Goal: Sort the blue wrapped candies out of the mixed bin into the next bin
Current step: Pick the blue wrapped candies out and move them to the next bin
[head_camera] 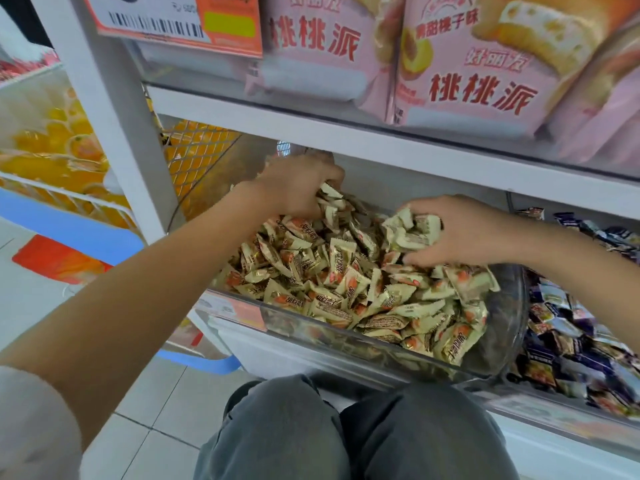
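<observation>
Cream wrappers everywhere — I am digging through the mixed bin (498, 362) for blue ones.

No blue wrapped candy shows on top of this clear bin; the blue-and-purple wrappers I can see lie in the next bin (588, 341) to my right, so I judge I should lift and part the cream candies (332, 282) gently, looking beneath, and not spill over the front wall. My left hand (298, 192) reaches to the back of the pile, fingers curled into wrappers; my right hand (460, 230) hovers palm-down, fingers clutching a cream bunch.
</observation>
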Demonstrator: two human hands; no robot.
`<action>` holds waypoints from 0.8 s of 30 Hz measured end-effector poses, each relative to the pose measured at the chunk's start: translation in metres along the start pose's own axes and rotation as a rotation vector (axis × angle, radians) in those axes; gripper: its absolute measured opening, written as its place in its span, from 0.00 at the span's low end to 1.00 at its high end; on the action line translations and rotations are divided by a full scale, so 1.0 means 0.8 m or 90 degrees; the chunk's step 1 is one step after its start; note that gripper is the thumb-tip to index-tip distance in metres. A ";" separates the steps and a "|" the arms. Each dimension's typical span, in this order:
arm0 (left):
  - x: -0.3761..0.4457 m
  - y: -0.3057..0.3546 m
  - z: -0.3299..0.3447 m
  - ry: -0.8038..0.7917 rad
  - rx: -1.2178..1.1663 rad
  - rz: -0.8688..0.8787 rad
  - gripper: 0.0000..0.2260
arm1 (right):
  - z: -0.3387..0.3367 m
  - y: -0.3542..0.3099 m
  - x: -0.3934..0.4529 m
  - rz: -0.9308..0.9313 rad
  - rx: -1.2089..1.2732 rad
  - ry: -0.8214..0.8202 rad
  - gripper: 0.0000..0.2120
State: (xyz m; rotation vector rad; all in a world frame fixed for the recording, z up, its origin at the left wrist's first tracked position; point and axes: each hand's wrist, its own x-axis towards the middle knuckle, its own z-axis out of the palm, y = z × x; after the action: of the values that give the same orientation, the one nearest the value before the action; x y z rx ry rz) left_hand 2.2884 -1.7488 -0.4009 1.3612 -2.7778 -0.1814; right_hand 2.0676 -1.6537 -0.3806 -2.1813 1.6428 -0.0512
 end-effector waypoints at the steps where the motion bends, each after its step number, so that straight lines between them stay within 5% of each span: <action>1: -0.007 -0.001 -0.005 0.015 -0.017 0.006 0.21 | -0.002 0.000 -0.011 -0.018 -0.016 0.004 0.34; 5: -0.033 -0.006 -0.019 0.068 -0.042 0.027 0.20 | 0.000 -0.010 -0.041 -0.064 -0.096 -0.003 0.28; 14: -0.051 0.001 -0.003 -0.033 0.109 0.114 0.21 | 0.011 -0.025 -0.072 -0.109 -0.184 0.012 0.17; 20: -0.062 0.005 -0.023 -0.181 -0.016 0.040 0.22 | -0.003 -0.014 -0.074 -0.044 -0.102 0.007 0.28; 24: -0.073 0.037 -0.029 -0.183 0.000 0.038 0.29 | -0.015 -0.009 -0.067 -0.004 0.026 0.009 0.34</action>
State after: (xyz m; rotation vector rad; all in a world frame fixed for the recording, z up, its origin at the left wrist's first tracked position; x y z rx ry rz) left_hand 2.3033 -1.6864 -0.3736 1.3465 -3.0439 -0.4037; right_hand 2.0543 -1.6060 -0.3556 -2.1609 1.6275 -0.1014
